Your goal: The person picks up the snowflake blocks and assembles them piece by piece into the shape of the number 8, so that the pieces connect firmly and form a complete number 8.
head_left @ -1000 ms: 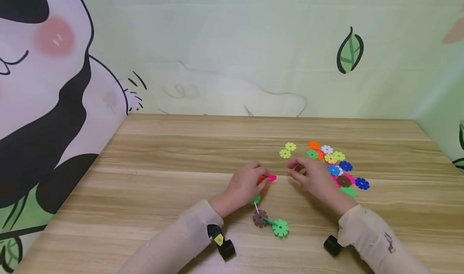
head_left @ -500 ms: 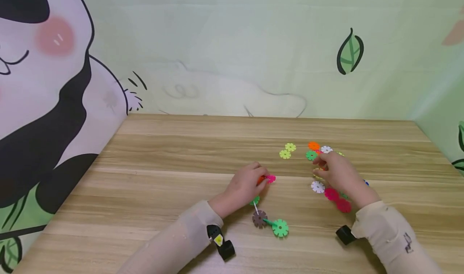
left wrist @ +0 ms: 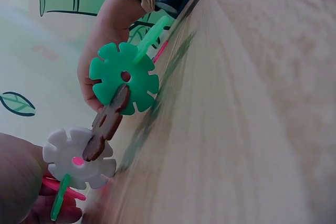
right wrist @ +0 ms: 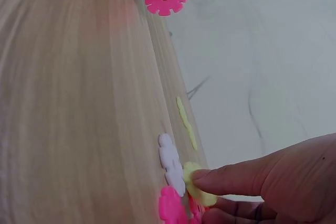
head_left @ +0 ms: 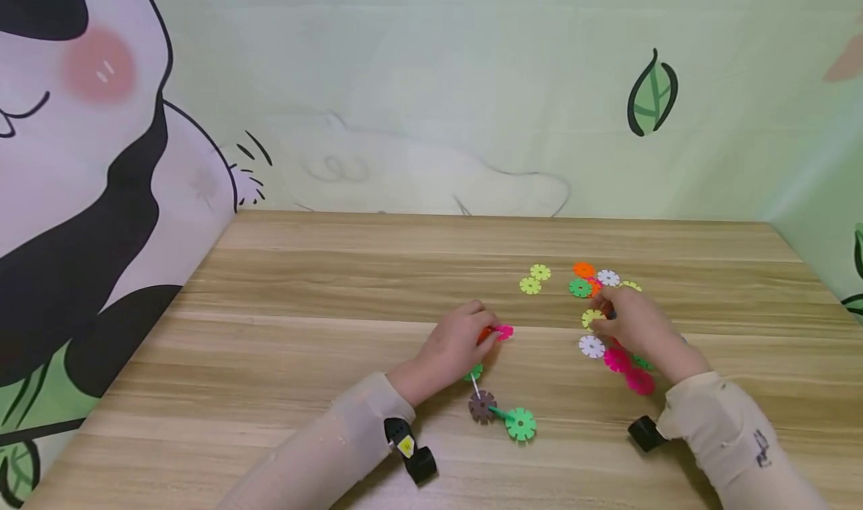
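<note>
My linked discs (head_left: 482, 407) come in pink, orange, green, white and brown; my loose discs (head_left: 592, 347) show yellow, too. My sleeves (head_left: 323, 439) are beige (a dark scribble (head_left: 762, 448) marks the right one). The light-brown table (head_left: 303, 345) has streaky grain, the pale green wall (head_left: 404, 68) a black-and-white panda (head_left: 81, 150) with a pink cheek (head_left: 100, 64).

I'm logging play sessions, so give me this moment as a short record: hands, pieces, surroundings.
left hand: grips a chain of linked discs
chain's near end: green disc
right hand: pinches a yellow disc, thumb on top
beside that disc: white disc, two pink discs
set apart beyond the hands: two pale yellow discs
total loose discs: cannot tell, the right hand hides some
surface: wooden table
backdrop: painted wall with a leaf
</note>
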A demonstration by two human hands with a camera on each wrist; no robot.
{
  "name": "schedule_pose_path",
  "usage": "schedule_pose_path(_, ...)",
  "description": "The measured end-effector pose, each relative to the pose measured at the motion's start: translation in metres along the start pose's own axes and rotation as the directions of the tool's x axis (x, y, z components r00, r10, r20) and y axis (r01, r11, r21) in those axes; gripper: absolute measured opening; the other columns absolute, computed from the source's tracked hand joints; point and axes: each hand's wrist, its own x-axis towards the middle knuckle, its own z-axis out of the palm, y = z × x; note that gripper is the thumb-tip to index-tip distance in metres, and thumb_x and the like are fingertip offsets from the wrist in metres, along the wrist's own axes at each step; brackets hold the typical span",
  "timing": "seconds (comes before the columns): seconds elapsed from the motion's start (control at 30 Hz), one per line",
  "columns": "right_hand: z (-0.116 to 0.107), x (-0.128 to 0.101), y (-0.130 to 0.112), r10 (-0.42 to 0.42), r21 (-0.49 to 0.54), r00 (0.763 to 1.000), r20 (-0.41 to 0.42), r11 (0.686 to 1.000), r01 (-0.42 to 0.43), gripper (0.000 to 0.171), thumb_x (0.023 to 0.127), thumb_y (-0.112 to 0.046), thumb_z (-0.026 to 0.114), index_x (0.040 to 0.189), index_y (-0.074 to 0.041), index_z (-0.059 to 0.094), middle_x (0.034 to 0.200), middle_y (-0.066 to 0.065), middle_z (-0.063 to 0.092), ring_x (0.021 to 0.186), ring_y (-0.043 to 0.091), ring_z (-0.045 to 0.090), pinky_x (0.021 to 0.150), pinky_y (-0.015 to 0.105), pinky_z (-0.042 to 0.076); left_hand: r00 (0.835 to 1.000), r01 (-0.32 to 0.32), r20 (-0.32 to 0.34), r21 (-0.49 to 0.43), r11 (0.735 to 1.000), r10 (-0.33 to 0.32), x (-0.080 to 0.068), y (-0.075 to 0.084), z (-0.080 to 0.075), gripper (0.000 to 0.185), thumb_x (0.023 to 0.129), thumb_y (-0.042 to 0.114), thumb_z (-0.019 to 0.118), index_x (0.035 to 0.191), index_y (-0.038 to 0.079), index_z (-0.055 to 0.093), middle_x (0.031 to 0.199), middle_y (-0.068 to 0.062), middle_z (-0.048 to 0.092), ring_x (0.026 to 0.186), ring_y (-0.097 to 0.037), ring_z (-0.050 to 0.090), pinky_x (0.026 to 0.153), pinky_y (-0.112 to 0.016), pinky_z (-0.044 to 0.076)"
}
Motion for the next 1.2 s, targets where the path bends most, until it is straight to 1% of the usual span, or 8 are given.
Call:
schedule_pose_path(0.2, -0.001, -0.001, 0.001, -0.034, 0.041, 0.999, -0.036, 0.999, 0.035, 0.015, 0.085, -0.009, 0.068, 0.094, 0.001, 0.063, 0.074, 0.005, 0.052, 0.070, 0.018, 0.046, 0.062, 0.028, 0.036, 1.000, -0.015, -0.009, 0.004, 1.000, 0.015, 0.000, 0.000, 0.001, 0.014, 0.091, 0.016, 0.065, 0.101, 0.008, 0.071, 0.098, -0.004, 0.066, 0.088, -0.016, 0.063, 0.078, -0.026, 0.053)
schedule_pose_path(0.37, -0.005, -0.002, 0.003, -0.056, 0.071, 0.997, -0.046, 0.996, 0.059, 0.013, 0.085, -0.012, 0.069, 0.082, -0.004, 0.059, 0.068, 0.002, 0.048, 0.065, 0.016, 0.043, 0.059, 0.027, 0.034, 1.000, -0.020, -0.016, 0.003, 1.000, 0.020, -0.001, 0.000, 0.002, 0.013, 0.091, 0.016, 0.065, 0.100, 0.009, 0.071, 0.098, -0.004, 0.066, 0.089, -0.016, 0.063, 0.080, -0.026, 0.053)
schedule_pose_path(0.57, -0.008, -0.005, -0.005, -0.056, 0.163, 0.998, 0.009, 0.985, 0.054, 0.013, 0.089, -0.018, 0.067, 0.086, -0.006, 0.062, 0.070, 0.002, 0.054, 0.059, 0.013, 0.046, 0.053, 0.023, 0.039, 1.000, -0.011, -0.013, -0.003, 1.000, 0.011, -0.001, 0.000, 0.002, 0.014, 0.091, 0.016, 0.064, 0.101, 0.009, 0.071, 0.098, -0.003, 0.065, 0.089, -0.016, 0.063, 0.079, -0.026, 0.053)
schedule_pose_path(0.67, -0.006, -0.006, -0.013, -0.090, 0.230, 0.995, 0.053, 0.970, 0.075, 0.013, 0.092, -0.018, 0.063, 0.089, -0.006, 0.063, 0.070, 0.003, 0.057, 0.058, 0.013, 0.049, 0.052, 0.023, 0.043, 1.000, -0.019, -0.020, -0.002, 1.000, 0.018, -0.001, -0.001, 0.002, 0.014, 0.091, 0.016, 0.064, 0.101, 0.009, 0.071, 0.098, -0.003, 0.065, 0.089, -0.016, 0.063, 0.080, -0.026, 0.053)
schedule_pose_path(0.8, 0.001, -0.007, -0.024, -0.130, 0.344, 0.986, 0.106, 0.935, 0.086, 0.014, 0.094, -0.015, 0.060, 0.100, -0.002, 0.063, 0.072, 0.006, 0.061, 0.061, 0.015, 0.055, 0.054, 0.025, 0.049, 0.999, -0.033, -0.034, -0.003, 0.999, 0.033, -0.002, -0.001, 0.002, 0.013, 0.091, 0.016, 0.065, 0.101, 0.009, 0.071, 0.098, -0.003, 0.065, 0.089, -0.016, 0.062, 0.080, -0.026, 0.053)
schedule_pose_path(0.93, 0.011, -0.006, -0.034, -0.123, 0.470, 0.987, 0.106, 0.881, 0.059, 0.023, 0.093, -0.012, 0.062, 0.109, 0.003, 0.058, 0.076, 0.011, 0.065, 0.063, 0.018, 0.062, 0.057, 0.028, 0.055, 0.997, -0.054, -0.049, -0.005, 0.999, 0.054, -0.002, -0.001, 0.003, 0.013, 0.091, 0.016, 0.064, 0.101, 0.009, 0.070, 0.098, -0.003, 0.065, 0.088, -0.016, 0.063, 0.079, -0.027, 0.053)
schedule_pose_path(1.07, 0.021, -0.005, -0.041, -0.126, 0.551, 0.989, 0.072, 0.832, 0.066, 0.020, 0.092, -0.010, 0.063, 0.103, 0.005, 0.056, 0.077, 0.013, 0.067, 0.062, 0.017, 0.065, 0.058, 0.027, 0.057, 0.995, -0.076, -0.062, -0.020, 0.997, 0.075, -0.002, -0.002, 0.005, 0.012, 0.092, 0.016, 0.064, 0.100, 0.009, 0.070, 0.099, -0.004, 0.066, 0.089, -0.017, 0.064, 0.081, -0.028, 0.054)
schedule_pose_path(1.2, 0.028, -0.005, -0.045, -0.145, 0.593, 0.988, 0.052, 0.800, 0.086, 0.018, 0.092, -0.007, 0.062, 0.101, 0.006, 0.057, 0.078, 0.014, 0.067, 0.061, 0.015, 0.064, 0.058, 0.026, 0.057, 0.992, -0.102, -0.077, -0.026, 0.994, 0.100, -0.002, -0.002, 0.006, 0.012, 0.091, 0.015, 0.064, 0.099, 0.009, 0.070, 0.099, -0.004, 0.066, 0.090, -0.017, 0.064, 0.082, -0.029, 0.053)
